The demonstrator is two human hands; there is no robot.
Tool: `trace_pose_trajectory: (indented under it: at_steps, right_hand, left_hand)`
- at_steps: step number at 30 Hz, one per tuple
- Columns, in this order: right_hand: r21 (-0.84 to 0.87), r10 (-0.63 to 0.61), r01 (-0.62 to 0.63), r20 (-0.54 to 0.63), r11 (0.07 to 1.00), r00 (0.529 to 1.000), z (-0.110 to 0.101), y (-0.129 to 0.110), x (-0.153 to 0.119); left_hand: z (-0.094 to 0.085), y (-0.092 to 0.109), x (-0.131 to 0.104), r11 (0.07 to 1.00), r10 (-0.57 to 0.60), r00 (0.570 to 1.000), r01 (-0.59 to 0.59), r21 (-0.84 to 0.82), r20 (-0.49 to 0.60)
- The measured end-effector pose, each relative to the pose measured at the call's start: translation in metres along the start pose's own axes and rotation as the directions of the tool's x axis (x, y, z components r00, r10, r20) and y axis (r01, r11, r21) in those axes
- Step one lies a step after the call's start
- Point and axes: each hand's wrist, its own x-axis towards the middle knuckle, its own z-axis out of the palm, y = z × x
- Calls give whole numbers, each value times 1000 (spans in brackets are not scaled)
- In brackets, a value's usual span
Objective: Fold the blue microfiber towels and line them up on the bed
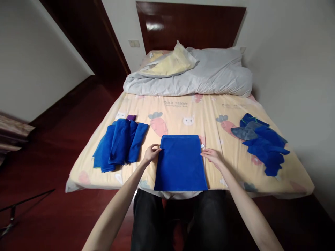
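A blue towel point(181, 164) lies flat in a rough rectangle at the front edge of the bed, with a small white tag point(203, 146) on its right side. My left hand point(151, 154) pinches the towel's left edge near the far corner. On the opposite edge, just below the tag, my right hand point(211, 156) grips the cloth between thumb and fingers. To the left rests a stack of folded blue towels point(119, 143), with a bit of purple cloth point(131, 118) at its far end. A crumpled heap of blue and grey cloths point(264, 139) lies on the right.
The bed has a yellow sheet point(183, 108) printed with carrots and rabbits. A grey quilt point(220, 73) is bunched toward the dark wooden headboard point(193, 26). A thin black stand point(13, 212) is on the red floor at lower left. Walls flank the bed.
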Motion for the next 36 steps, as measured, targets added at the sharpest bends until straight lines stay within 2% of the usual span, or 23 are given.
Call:
trace_pose_trajectory:
  at_steps: [3, 6, 11, 15, 20, 26, 33, 36]
  right_hand:
    - [-30, -7, 5, -72, 1000, 997, 9, -11, 40]
    - [-24, -12, 8, -185, 1000, 983, 19, -19, 75]
    - [-75, -93, 76, -252, 994, 963, 30, -24, 113]
    - [-148, -152, 115, -265, 982, 952, 31, -24, 123]
    - [-381, -205, 89, -277, 920, 939, 29, -23, 123]
    - [-583, -296, 69, -304, 809, 905, 34, -30, 134]
    - [-612, -273, 5, -346, 790, 898, 36, -45, 145]
    - [-620, -290, 62, -274, 782, 917, 36, -47, 147]
  left_hand:
    - [2, 11, 34, 999, 41, 999, -41, 23, -5]
    - [3, 24, 60, 987, 60, 998, -58, 153, -6]
    - [3, 46, 84, 909, 147, 985, -172, 380, 94]
    - [3, 52, 90, 855, 145, 981, -189, 483, 128]
    - [5, 56, 94, 790, 96, 992, -122, 601, 76]
    - [9, 74, 90, 678, -4, 1000, -13, 735, 22]
    - [12, 83, 92, 611, 14, 1000, -9, 791, 1]
    - [10, 79, 97, 609, 85, 996, -84, 788, 40]
